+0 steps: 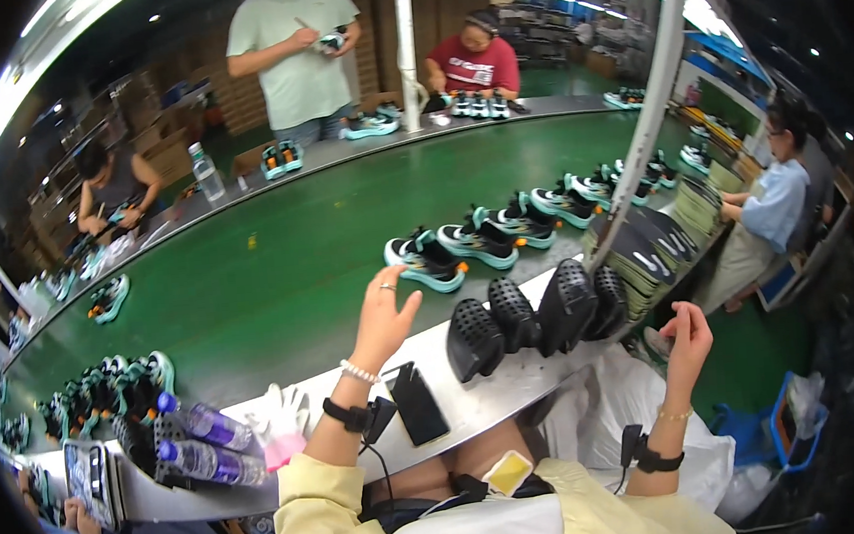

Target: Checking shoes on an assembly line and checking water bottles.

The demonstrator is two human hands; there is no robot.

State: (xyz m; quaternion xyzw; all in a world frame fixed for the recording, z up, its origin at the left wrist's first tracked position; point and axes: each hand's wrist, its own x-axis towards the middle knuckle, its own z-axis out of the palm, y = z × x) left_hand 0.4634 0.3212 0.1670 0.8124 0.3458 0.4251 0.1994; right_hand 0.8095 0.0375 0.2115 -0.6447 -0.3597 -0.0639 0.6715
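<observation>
My left hand (388, 315) reaches over the edge of the green conveyor belt (277, 269), fingers and thumb apart, nothing in it. Its fingertips are at the near side of a black sneaker with a mint sole (426, 259); whether they touch it I cannot tell. That sneaker is the nearest in a row of several alike (480, 238), running off to the right. Raised on the right, away from the bench, is my right hand (688, 339), its fingers partly bent and nothing visible in it. Between my hands, several black perforated shoe forms (475, 339) stand on the white ledge.
A black phone (417, 404) lies on the ledge, with purple-labelled bottles (212, 463) and white gloves (280, 414) to its left. Green and black fabric pieces (646, 245) are stacked at right beside a slanted white post (641, 115). Co-workers sit or stand around the belt.
</observation>
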